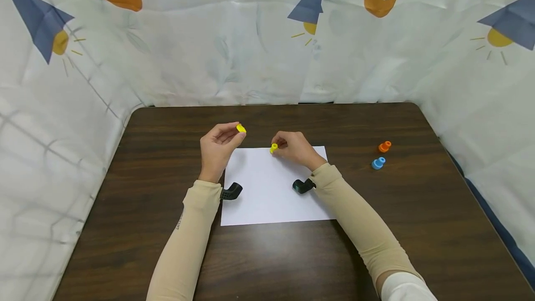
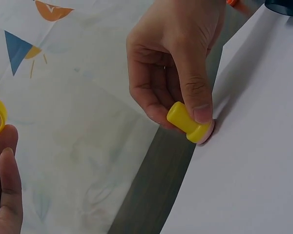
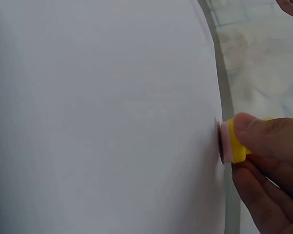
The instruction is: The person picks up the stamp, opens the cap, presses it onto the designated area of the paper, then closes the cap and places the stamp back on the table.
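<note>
My left hand [image 1: 219, 147] is raised beyond the paper's far left corner and pinches a small yellow cap [image 1: 241, 128]. In the left wrist view a red flower mark shows on the cap's round face. Between thumb and fingers, my right hand [image 1: 297, 147] holds a yellow toy stamp [image 2: 189, 122] by its handle. The stamp's pale pink face [image 3: 225, 142] is turned down toward the white sheet of paper [image 1: 267, 194], at its far edge. Whether that face touches the paper, I cannot tell. No mark shows on the visible paper.
An orange stamp [image 1: 385, 146] and a blue stamp [image 1: 378, 163] stand on the dark wooden table [image 1: 418, 226], right of the paper. A white printed cloth [image 1: 188, 59] hangs behind the table and at its sides.
</note>
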The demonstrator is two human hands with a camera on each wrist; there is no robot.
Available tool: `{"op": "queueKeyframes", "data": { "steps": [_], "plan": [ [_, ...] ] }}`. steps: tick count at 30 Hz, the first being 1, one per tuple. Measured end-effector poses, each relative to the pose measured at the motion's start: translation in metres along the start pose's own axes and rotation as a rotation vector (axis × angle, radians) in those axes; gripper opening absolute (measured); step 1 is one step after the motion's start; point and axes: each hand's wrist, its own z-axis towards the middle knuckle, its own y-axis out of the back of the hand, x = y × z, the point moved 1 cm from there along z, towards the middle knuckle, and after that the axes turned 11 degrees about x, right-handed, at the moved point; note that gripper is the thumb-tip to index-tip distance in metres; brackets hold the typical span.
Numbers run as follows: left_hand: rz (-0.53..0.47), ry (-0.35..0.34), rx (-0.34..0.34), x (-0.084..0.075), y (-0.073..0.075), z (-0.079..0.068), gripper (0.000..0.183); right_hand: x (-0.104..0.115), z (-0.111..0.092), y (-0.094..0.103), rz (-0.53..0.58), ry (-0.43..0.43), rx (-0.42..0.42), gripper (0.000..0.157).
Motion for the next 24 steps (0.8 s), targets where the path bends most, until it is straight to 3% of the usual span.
{"op": "queueKeyframes", "data": {
  "steps": [5, 24],
  "plan": [
    [0.012, 0.000, 0.006, 0.000, -0.001, 0.000, 0.031, 0.002, -0.003, 0.003, 0.017, 0.034, -0.010, 0.021],
    [0.024, 0.010, 0.025, 0.006, -0.005, -0.001, 0.033, 0.006, -0.032, 0.021, 0.228, 0.128, -0.194, 0.025]
  ]
}}
